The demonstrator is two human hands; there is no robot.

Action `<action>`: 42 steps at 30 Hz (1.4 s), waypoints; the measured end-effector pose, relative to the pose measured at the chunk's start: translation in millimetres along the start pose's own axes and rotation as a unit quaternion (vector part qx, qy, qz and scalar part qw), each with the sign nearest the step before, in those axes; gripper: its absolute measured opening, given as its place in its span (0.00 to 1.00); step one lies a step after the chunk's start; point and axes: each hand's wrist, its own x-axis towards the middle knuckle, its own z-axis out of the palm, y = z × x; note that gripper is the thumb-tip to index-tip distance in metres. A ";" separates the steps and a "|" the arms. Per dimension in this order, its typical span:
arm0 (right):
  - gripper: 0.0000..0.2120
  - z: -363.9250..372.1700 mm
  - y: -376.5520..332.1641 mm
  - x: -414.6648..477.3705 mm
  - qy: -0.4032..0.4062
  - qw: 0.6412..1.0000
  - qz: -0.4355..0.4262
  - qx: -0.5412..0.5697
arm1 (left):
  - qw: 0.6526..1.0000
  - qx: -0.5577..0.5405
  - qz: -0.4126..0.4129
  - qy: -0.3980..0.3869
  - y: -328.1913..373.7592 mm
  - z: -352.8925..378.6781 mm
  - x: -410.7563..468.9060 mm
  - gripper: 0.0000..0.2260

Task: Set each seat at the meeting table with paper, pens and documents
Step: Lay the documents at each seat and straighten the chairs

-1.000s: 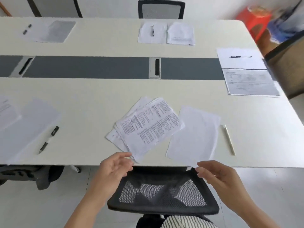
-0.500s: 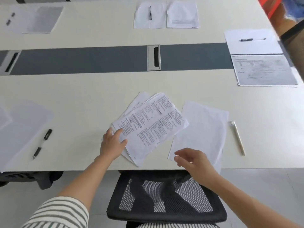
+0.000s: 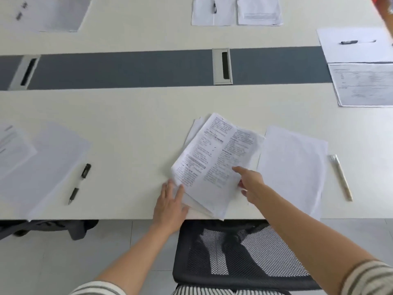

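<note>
A stack of printed documents [image 3: 214, 158] lies near the front edge of the white meeting table [image 3: 131, 128], turned at an angle. My right hand [image 3: 251, 184] pinches the stack's right edge, thumb on top of the printed sheet and fingers underneath. My left hand [image 3: 170, 201] rests flat with fingers apart against the stack's lower left corner, touching the bottom sheets. Right of the stack lies a blank sheet of paper [image 3: 293, 162], and beyond it a white pen [image 3: 341, 177].
A black mesh chair [image 3: 238, 252] stands below the table edge. The left seat has papers [image 3: 42, 162] and a black pen [image 3: 79, 184]. Papers with pens lie at the far seat [image 3: 236, 11] and the right end [image 3: 361, 81]. A cable port [image 3: 222, 66] sits in the grey centre strip.
Both hands have come forward from above the chair onto the printed stack. The right hand has taken its right edge, and the stack has turned more upright and shifted slightly.
</note>
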 end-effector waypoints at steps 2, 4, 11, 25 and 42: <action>0.10 5.7 -5.0 4.2 0.010 1.000 -0.008 -0.013 | 1.000 -0.001 0.017 -0.008 -7.6 -2.1 -0.3 0.30; 0.10 8.8 -7.9 8.2 0.007 1.000 -0.016 -0.020 | 0.999 -0.010 0.033 -0.015 -13.0 -4.6 -0.4 0.29; 0.10 14.6 -15.0 -14.6 -0.046 0.981 -0.174 -0.064 | 0.963 -0.260 -0.027 0.062 -26.1 -51.7 14.6 0.30; 0.17 -21.9 -59.1 -64.8 -0.149 0.899 -0.399 -0.097 | 0.816 -0.558 0.129 0.074 30.6 -193.8 32.3 0.14; 0.01 -10.4 -45.1 -15.1 -0.064 0.952 -0.275 -0.118 | 0.879 -0.468 -0.062 0.065 22.7 -133.9 26.0 0.15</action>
